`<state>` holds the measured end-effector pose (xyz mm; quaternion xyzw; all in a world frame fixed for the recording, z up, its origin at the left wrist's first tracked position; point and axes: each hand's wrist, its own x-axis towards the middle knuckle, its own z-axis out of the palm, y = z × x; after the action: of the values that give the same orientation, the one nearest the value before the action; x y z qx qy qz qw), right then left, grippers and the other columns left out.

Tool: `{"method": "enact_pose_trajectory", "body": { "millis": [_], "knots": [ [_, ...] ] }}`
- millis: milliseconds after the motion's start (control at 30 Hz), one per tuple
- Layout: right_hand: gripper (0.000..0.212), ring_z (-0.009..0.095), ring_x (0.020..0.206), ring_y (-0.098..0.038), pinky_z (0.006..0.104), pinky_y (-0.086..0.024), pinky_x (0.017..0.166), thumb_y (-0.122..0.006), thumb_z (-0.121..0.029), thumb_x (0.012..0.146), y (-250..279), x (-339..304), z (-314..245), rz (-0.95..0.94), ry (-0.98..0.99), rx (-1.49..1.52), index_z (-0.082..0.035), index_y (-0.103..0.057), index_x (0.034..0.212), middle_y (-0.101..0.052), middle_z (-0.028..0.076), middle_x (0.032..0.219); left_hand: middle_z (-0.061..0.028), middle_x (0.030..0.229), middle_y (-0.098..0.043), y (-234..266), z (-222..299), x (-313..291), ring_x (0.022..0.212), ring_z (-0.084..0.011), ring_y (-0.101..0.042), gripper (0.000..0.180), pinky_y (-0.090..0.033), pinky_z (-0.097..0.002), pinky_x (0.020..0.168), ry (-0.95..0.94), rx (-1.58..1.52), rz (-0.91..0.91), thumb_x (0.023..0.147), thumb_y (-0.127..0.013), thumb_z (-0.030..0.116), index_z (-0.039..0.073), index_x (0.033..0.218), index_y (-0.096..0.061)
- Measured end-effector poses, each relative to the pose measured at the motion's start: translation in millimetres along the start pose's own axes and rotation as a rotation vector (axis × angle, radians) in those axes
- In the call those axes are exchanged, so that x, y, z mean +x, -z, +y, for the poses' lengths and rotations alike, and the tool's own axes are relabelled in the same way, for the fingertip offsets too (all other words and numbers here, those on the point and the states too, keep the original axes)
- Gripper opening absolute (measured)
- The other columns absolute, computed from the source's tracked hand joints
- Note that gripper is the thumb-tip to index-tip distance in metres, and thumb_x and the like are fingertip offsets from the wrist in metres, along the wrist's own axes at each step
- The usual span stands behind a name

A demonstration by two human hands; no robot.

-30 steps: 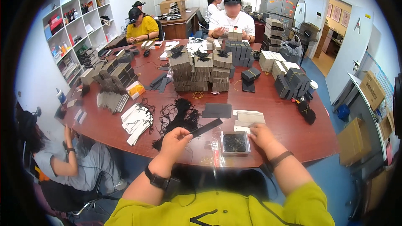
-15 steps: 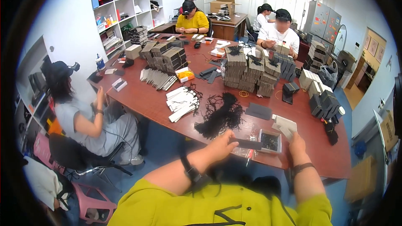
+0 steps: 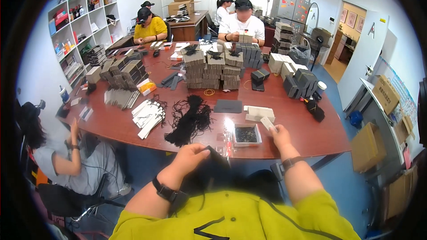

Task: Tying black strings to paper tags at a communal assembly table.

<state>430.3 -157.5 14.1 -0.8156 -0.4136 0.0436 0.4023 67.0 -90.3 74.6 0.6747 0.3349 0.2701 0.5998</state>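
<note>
My left hand (image 3: 190, 156) pinches a dark flat card (image 3: 218, 156) just off the table's near edge; motion smears its far end. My right hand (image 3: 281, 137) grips a pale card (image 3: 268, 123) by one end, close to a small pile of pale cards (image 3: 258, 114). Between the two hands sits a white box (image 3: 247, 144) with small dark pieces in it, next to a clear plastic bag (image 3: 227, 138). A heap of black cords (image 3: 190, 120) lies beyond my left hand. A dark sheet (image 3: 228, 106) rests flat behind the box.
Fanned white strips (image 3: 149, 119) and a row of grey cards (image 3: 121, 99) lie to the left on the red-brown table (image 3: 289, 106). Tall bundled card stacks (image 3: 204, 73) stand at the middle. A co-worker (image 3: 66, 151) sits at the left; others sit across.
My view has turned right. The right hand has drawn a single pale card away from the pile. My left hand still holds the dark card, now tilted downward.
</note>
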Motion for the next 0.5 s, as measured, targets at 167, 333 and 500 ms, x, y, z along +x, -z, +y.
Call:
{"method": "enact_pose_trajectory", "body": {
  "millis": [167, 333, 500],
  "knots": [
    [0.014, 0.013, 0.074, -0.059, 0.0274, -0.046, 0.066, -0.06, -0.018, 0.086, 6.7, -5.5, 16.8, -0.134, -0.048, 0.353, -0.005, -0.057, 0.09, -0.066, 0.008, 0.086, -0.0039, 0.073, -0.06, -18.2, -13.0, 5.5, 0.068, -0.0107, -0.054, 0.017, -0.045, -0.0259, 0.063, -0.145, 0.209, -0.11, 0.084, -0.062, 0.019, 0.002, 0.089, -0.063],
    [0.005, 0.009, 0.077, -0.054, 0.0214, -0.043, 0.07, -0.054, -0.012, 0.089, 13.5, -64.5, -32.7, -0.35, -0.18, 1.02, -0.007, -0.053, 0.091, -0.061, 0.002, 0.091, -0.0117, 0.077, -0.063, -36.4, -56.4, 22.6, 0.071, -0.0212, -0.059, 0.02, -0.047, -0.0314, 0.065, -0.118, 0.552, -0.218, 0.082, -0.064, 0.021, 0.003, 0.088, -0.064],
    [0.008, 0.006, 0.068, -0.047, 0.0211, -0.041, 0.064, -0.061, -0.012, 0.085, -14.3, -115.8, -14.1, -0.626, -0.011, 0.609, -0.005, -0.058, 0.087, -0.051, -0.003, 0.076, -0.0156, 0.081, -0.063, -52.0, -70.3, 33.6, 0.076, -0.0304, -0.06, 0.02, -0.048, -0.0358, 0.068, -0.131, 0.68, -0.259, 0.081, -0.063, 0.023, 0.004, 0.086, -0.064]
  ]
}}
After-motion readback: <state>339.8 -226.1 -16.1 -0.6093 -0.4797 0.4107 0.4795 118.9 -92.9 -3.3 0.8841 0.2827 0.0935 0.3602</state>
